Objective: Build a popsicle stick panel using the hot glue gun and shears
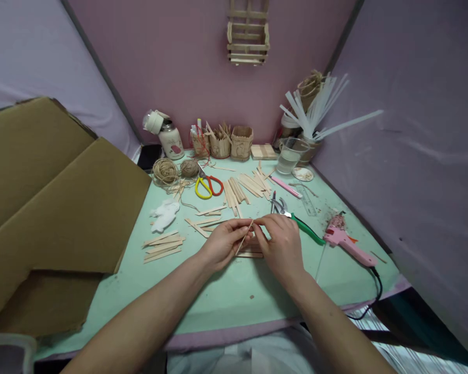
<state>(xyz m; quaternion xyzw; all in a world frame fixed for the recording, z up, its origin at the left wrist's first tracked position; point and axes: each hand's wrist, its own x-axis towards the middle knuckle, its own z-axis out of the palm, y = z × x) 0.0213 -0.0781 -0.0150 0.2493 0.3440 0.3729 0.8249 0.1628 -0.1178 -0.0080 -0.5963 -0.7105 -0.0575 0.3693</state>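
A thin wooden craft stick (243, 240) is pinched between my two hands, tilted with its upper end toward the right. My left hand (228, 240) closes on it from the left side. The fingertips of my right hand (280, 241) close on its upper end. Below my hands several craft sticks (250, 254) lie side by side on the table, partly hidden. More loose sticks (234, 193) lie just beyond. Pruning shears with a green handle (308, 229) rest right beside my right hand.
A pink glue gun (349, 243) with a black cord lies at right. Scissors (208, 187), twine balls (166, 170) and a pink cutter (286, 187) lie farther back. A cup of water (289, 157) stands at the back right. A large cardboard box (66, 197) takes up the left.
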